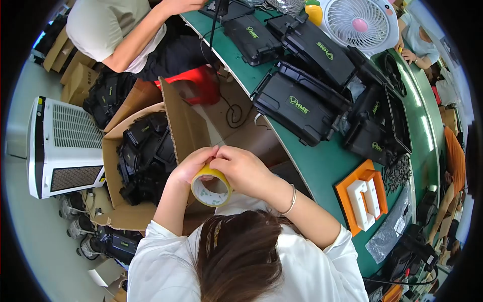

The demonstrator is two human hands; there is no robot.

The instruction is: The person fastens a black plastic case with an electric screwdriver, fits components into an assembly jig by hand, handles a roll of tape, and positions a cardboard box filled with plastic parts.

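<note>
My left hand (195,164) and my right hand (242,170) meet in front of my chest around a roll of yellow tape (215,174). The fingers of both hands are closed at the roll's upper edge, thumbs and fingertips close together. The roll is tilted so its round core faces me, showing a pale inner wall with green print. Whether a strip of tape is pulled loose is hidden by the fingers. A thin bracelet circles my right wrist. Just beyond my left hand stands an open cardboard box (188,126) holding several black cases (146,143).
On the green table (322,173) lie several black cases (299,105), an orange tray (347,216) with white blocks (358,201), a plastic bag (390,234) and a white fan (359,25). A white air cooler (70,146) stands left. A co-worker's arm (138,43) reaches the table's far end.
</note>
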